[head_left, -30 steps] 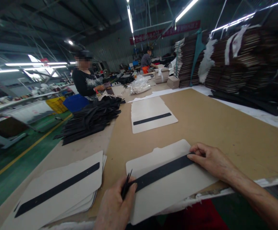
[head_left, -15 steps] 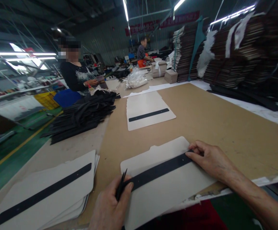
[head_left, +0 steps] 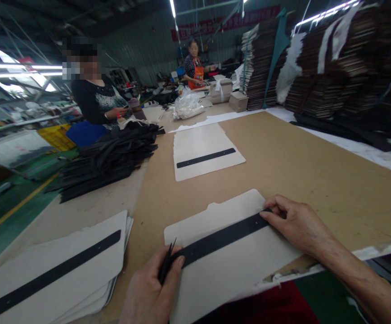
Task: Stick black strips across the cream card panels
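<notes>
1. Head view: left hand (head_left: 150, 288) pinches the strip's (head_left: 215, 238) near end; right hand (head_left: 298, 225) presses its far end flat (fingers curled, nothing gripped).
2. The strip lies across the card (head_left: 229, 265) under both hands.
3. Left of the left hand, a card stack (head_left: 56, 270).

I'm looking into a factory workshop. A long counter (head_left: 316, 171) topped with brown board runs through a metal-roofed hall lit by strip lights (head_left: 173, 8). Tall stacks of dark cut sheets (head_left: 333, 76) line its far edge, a heap of black strips (head_left: 107, 157) lies beside it, and two other workers (head_left: 92, 99) stand further along.
</notes>
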Demonstrator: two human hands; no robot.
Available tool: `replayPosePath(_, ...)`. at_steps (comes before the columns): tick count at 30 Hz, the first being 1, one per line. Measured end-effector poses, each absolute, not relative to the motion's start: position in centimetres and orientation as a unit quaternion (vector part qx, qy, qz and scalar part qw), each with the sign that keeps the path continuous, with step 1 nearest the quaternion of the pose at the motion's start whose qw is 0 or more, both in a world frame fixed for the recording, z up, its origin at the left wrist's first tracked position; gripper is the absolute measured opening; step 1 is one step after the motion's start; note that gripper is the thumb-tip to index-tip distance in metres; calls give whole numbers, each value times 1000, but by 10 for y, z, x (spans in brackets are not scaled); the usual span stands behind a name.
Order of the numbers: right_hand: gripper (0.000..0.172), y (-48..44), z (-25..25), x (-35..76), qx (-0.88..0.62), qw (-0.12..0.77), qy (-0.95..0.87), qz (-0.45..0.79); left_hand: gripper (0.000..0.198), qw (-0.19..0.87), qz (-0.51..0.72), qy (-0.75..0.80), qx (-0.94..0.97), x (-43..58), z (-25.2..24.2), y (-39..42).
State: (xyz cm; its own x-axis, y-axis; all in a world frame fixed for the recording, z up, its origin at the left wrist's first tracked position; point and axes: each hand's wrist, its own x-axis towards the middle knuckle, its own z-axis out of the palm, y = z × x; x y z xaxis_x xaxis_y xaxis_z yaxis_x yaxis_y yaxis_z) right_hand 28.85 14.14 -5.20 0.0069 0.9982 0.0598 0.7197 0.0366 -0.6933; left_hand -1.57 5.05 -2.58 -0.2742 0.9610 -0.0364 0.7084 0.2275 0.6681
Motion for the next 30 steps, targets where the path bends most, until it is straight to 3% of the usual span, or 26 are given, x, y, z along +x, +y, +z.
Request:
replayPosePath(21,19,139,-57,290,-636,261,-705,172,33,239,222,742,585,-25,-34,54)
replayPosePath(30,34,138,-80,302,-600,276,-749,54,19,232,294,628,682,-17,-26,26)
